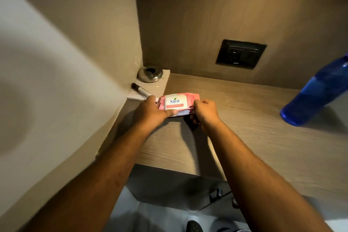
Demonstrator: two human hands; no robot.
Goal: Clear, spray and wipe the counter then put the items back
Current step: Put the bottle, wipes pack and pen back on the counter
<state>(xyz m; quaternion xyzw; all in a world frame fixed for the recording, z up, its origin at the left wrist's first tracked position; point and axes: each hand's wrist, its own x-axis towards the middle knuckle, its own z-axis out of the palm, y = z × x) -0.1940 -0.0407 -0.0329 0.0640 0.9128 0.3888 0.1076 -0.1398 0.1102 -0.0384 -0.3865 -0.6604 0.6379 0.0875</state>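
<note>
From the head camera, looking down into the corner of a wooden surface [244,118], both arms reach forward to a pink wipes pack [178,102] with a white lid. The left hand [150,109] is closed over the pack's left end, thumb laid along its near edge. The right hand [205,111] is curled round the right end, and something dark sits under its fingers, though I cannot tell what it is. The pack lies low over the surface, left of centre; whether it rests there or is just lifted, I cannot say.

Behind it, tight in the corner, a small round metal dish [150,74] stands on a white pad [160,88], with a marker pen [141,91] lying across the pad's left side. Well apart on the right, a blue bottle [316,94] stands on the surface, partly cut by the frame edge. A dark wall socket [241,54] sits on the back panel.

I see no cloth, and no wet sheen on the wood. With several things on the surface, it looks either early in the clearing or late in the putting back; this view alone does not settle which. If clearing, the dish, pad, pen and bottle are left to go.
</note>
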